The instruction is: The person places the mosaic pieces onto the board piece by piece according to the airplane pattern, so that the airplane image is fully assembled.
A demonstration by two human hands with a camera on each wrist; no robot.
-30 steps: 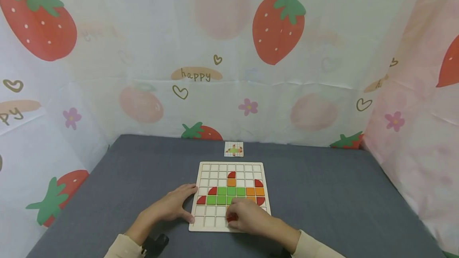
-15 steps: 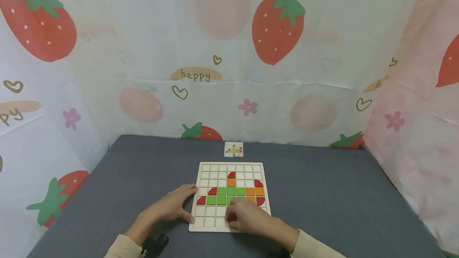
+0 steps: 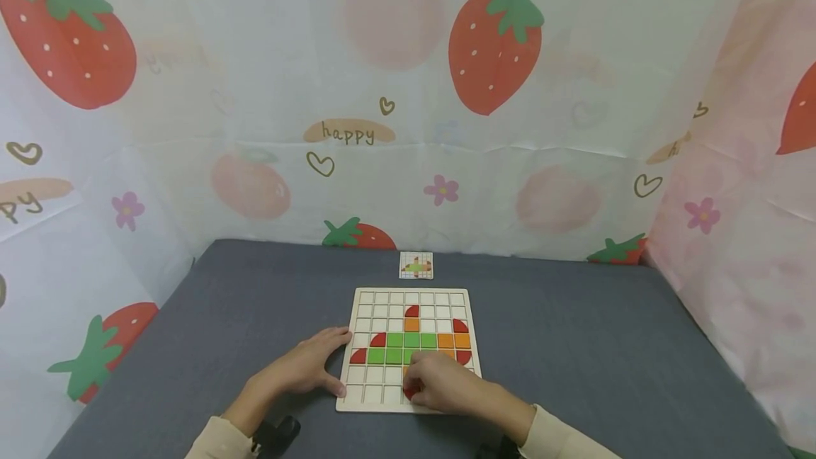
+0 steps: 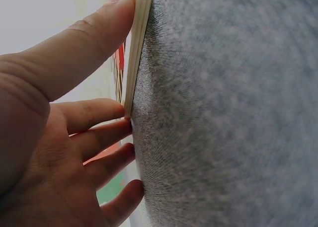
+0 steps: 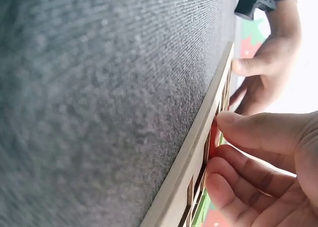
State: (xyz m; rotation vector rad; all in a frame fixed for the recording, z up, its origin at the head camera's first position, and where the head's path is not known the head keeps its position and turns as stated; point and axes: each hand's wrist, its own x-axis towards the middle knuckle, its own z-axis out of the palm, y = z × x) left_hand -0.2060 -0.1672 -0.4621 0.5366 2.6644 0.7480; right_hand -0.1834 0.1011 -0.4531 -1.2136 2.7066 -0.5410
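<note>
A wooden grid board (image 3: pixel 372 402) lies on the grey cloth, with green, orange and red tiles in its squares. My left hand (image 3: pixel 304 363) rests against the board's left edge. In the left wrist view, its thumb (image 4: pixel 94 36) and fingertips touch the board's side (image 4: pixel 135 58). Over the lower middle of the grid, my right hand (image 3: pixel 446 382) pinches a red tile (image 3: pixel 410 392) with a rounded edge. The right wrist view shows this red tile (image 5: pixel 213 136) low at the board's surface, between thumb and fingers. The squares beneath the hand are hidden.
Behind the board lies a small card (image 3: pixel 416 265) printed with a coloured grid pattern. A grey cloth (image 3: pixel 574 331) covers the table. Strawberry-printed curtains (image 3: pixel 408 91) stand at the back and both sides. A black device (image 3: pixel 277 438) is strapped at the left wrist.
The right hand has shifted very slightly to the right, and more of the red tile's rounded edge shows. The left hand and the board have stayed put.
</note>
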